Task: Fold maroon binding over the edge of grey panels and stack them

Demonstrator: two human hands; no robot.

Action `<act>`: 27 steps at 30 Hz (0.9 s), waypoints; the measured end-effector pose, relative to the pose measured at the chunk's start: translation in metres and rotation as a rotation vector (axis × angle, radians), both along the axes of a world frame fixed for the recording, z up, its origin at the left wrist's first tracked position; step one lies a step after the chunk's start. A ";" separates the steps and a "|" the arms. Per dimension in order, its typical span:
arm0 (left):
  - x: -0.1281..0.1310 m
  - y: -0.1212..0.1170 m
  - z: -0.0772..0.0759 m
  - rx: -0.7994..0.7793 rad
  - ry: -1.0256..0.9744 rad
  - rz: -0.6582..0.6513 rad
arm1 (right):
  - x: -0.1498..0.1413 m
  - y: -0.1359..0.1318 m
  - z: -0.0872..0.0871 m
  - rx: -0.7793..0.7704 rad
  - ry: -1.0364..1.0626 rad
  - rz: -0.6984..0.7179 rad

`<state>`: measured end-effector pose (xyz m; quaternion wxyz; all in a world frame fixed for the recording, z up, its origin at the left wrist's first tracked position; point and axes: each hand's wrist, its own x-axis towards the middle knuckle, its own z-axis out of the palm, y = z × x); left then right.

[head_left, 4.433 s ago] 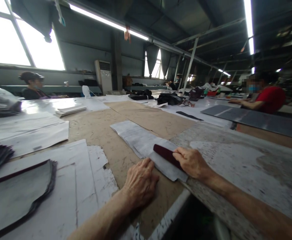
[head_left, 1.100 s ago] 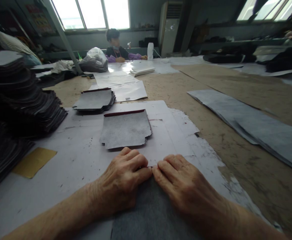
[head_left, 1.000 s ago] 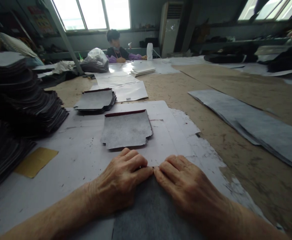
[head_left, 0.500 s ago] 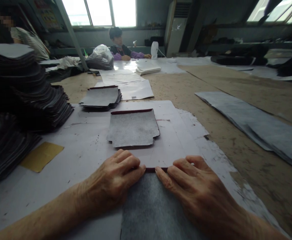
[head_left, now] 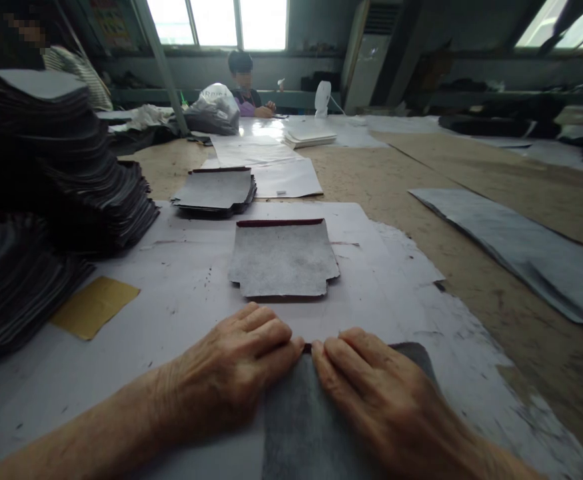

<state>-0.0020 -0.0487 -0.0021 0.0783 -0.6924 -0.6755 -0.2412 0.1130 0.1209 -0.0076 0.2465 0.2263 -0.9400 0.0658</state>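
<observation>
A grey-backed material panel (head_left: 291, 427) lies flat at the table's near side, with a narrow dark red strip showing along its far edge. My left hand (head_left: 234, 367) is closed at that edge, its thumb and curled fingers pinching the strip at the left. Close beside it, my right hand (head_left: 384, 387) presses down with its fingers together on the same edge and covers part of the panel. A rounded far right corner shows past the right knuckles. Beyond both hands rests a similar grey piece (head_left: 284, 257) with notched lower corners and a dark red folded top edge.
A small stack of grey pieces (head_left: 216, 190) sits farther back. Tall piles of dark-edged sheets (head_left: 61, 153) rise at the left, near a yellow-brown scrap (head_left: 96, 307). Long grey strips (head_left: 516, 247) lie at the right. A co-worker (head_left: 244, 87) sits across the table.
My hands have come closer together along the folded edge, the right one shifting inward. The panel's far right corner now shows. The view has swung slightly left. The co-worker's hands have moved.
</observation>
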 end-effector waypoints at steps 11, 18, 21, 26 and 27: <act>-0.001 -0.019 0.001 0.065 0.060 0.032 | -0.008 0.007 0.004 -0.050 -0.163 0.032; 0.014 -0.031 0.000 -0.062 -0.031 0.071 | -0.013 0.005 0.011 0.057 -0.163 0.030; 0.014 -0.030 0.000 -0.077 -0.026 0.064 | -0.015 0.004 0.015 0.091 -0.166 0.027; 0.012 -0.030 0.001 -0.097 -0.015 0.056 | -0.012 0.005 0.014 0.122 -0.217 0.010; 0.013 -0.030 0.001 -0.101 -0.015 0.056 | -0.012 0.005 0.013 0.125 -0.227 0.004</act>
